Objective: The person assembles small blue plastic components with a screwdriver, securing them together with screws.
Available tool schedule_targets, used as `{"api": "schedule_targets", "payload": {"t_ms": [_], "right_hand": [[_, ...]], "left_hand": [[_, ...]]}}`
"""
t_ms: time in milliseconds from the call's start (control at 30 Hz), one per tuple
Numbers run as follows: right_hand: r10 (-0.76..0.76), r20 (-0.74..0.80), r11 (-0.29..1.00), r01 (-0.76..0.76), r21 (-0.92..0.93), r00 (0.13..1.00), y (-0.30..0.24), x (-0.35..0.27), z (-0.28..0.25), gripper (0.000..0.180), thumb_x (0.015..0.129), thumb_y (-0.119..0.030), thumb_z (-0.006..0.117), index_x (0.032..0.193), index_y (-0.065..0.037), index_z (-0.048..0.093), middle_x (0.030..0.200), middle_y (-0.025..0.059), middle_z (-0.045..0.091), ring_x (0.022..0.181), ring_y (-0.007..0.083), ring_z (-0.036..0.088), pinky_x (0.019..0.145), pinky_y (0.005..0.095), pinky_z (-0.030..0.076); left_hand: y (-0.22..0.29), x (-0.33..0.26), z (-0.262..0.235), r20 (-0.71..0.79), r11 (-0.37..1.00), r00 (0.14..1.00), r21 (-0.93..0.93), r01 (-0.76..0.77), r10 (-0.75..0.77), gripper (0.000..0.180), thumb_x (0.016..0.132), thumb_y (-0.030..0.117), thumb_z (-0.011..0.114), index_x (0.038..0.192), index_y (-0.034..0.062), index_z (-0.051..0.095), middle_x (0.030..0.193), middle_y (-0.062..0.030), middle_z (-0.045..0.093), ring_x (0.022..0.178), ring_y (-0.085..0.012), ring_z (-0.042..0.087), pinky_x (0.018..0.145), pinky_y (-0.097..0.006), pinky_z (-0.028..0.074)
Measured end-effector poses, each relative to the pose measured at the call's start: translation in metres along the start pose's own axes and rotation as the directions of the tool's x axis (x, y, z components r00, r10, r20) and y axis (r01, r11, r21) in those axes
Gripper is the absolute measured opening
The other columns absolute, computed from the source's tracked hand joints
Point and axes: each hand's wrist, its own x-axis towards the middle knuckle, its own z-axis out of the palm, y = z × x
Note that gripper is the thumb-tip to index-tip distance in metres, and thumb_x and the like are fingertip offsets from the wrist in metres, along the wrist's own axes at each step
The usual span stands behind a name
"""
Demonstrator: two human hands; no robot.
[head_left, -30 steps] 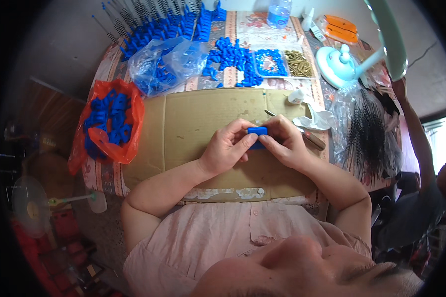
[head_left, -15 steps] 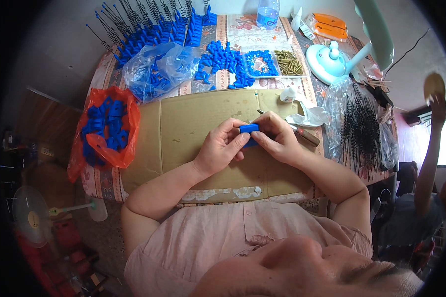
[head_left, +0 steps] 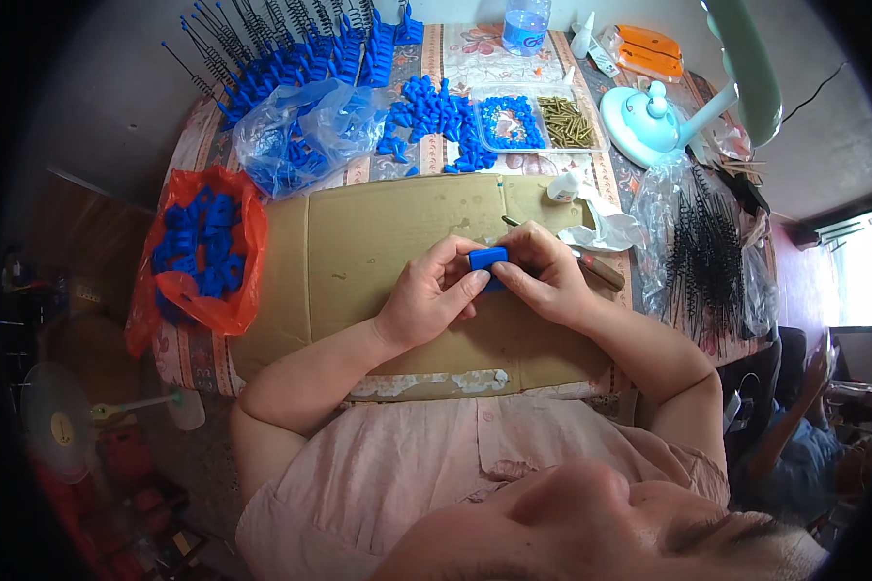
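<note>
In the frame's centre, the left hand [head_left: 431,292] and the right hand [head_left: 550,278] were clamped on a small blue block-shaped piece [head_left: 487,258], above a flat brown cardboard sheet [head_left: 388,221].

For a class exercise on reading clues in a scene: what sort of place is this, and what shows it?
Probably a small home workshop: the flowered tablecloth suggests a household table, while the heaped blue parts and sorted brass-coloured pieces suggest small-scale handwork.

both hands [head_left: 426,295] hold a blue piece [head_left: 487,259] over brown cardboard [head_left: 388,228].
</note>
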Motion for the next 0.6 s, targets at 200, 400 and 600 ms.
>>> {"api": "schedule_targets", "payload": {"t_ms": [200,400,600], "right_hand": [[-0.059,-0.051,0.998,0.059,0.013,0.997,0.0001,0.0014,0.0043,0.017,0.089,-0.006,0.060,0.101,0.000,0.051,0.087,0.0036,0.058,0.079,0.0059,0.057,0.067,0.0229,0.047],[-0.047,-0.053,0.999,0.047,0.014,0.997,0.0037,-0.0003,0.0036,0.017,0.089,-0.006,0.060,0.102,0.000,0.050,0.087,0.0035,0.058,0.078,0.0055,0.056,0.066,0.0225,0.047],[-0.046,-0.047,0.999,0.047,0.027,0.998,0.0005,-0.0002,0.0038,0.016,0.089,-0.006,0.059,0.101,0.000,0.050,0.087,0.0033,0.059,0.081,0.0055,0.057,0.068,0.0226,0.047]], "left_hand": [[-0.0012,-0.0010,0.0009,-0.003,1.000,1.000,-0.008,-0.004,0.004,0.019,0.093,0.011,0.053,0.110,0.0042,0.049,0.082,-0.0002,0.058,0.061,-0.0031,0.054,0.054,-0.018,0.046],[0.0001,-0.0015,-0.0017,0.043,1.000,0.999,-0.004,0.019,-0.018,0.020,0.094,0.014,0.053,0.112,0.0054,0.049,0.090,-0.0012,0.059,0.067,-0.0038,0.055,0.058,-0.018,0.048],[0.0021,-0.0018,0.0009,0.026,1.000,1.000,-0.007,0.010,-0.010,0.019,0.093,0.012,0.053,0.111,0.0049,0.050,0.086,-0.0004,0.059,0.066,-0.0030,0.054,0.056,-0.018,0.047]]}}
